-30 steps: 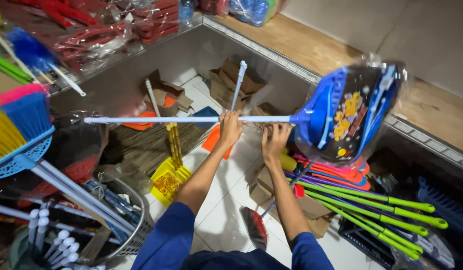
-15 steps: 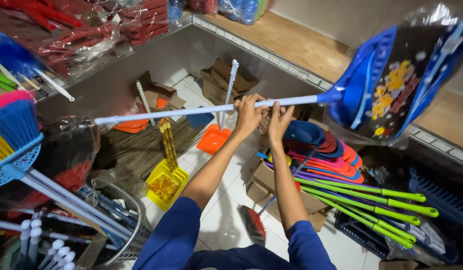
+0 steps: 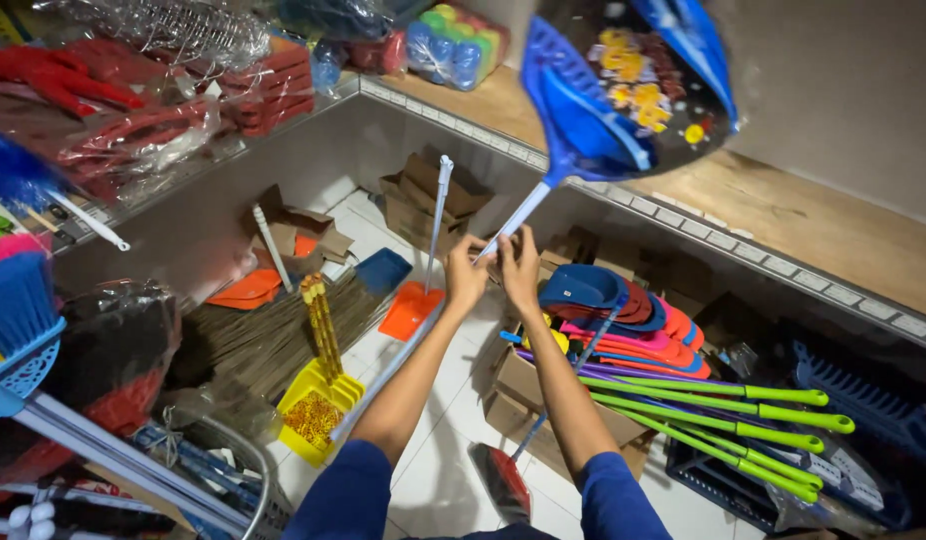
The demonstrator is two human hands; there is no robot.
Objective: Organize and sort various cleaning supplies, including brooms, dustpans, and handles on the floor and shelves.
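Looking down through the head camera, I see both my hands closed around one white pole (image 3: pixel 503 228), side by side and almost touching. My left hand (image 3: pixel 466 277) grips the pole a little lower, my right hand (image 3: pixel 520 268) just above it. The pole runs on a steep slant from lower left, past my left forearm, up to the right, where it ends in a blue dustpan (image 3: pixel 623 90) wrapped in clear plastic with yellow flower prints. The dustpan sits high in the view, in front of the wooden shelf (image 3: pixel 783 215) and the grey wall behind it.

Below my hands lies the white tiled floor (image 3: pixel 433 470), crowded with stock. A yellow dustpan (image 3: pixel 318 410) stands near my left elbow, with a straw broom (image 3: pixel 263 335) lying beside it. An orange dustpan (image 3: pixel 411 310) with an upright white handle stands just past my left hand. To the right of my right arm a stack of blue, red and pink dustpans (image 3: pixel 623 310) rests on cardboard boxes (image 3: pixel 528 400), and a bundle of poles with green grips (image 3: pixel 723 425) spreads out toward the right. On the left shelf sit red items in plastic wrap (image 3: pixel 133 110), and at the far left edge a blue and pink broom head (image 3: pixel 18 300) pokes in.
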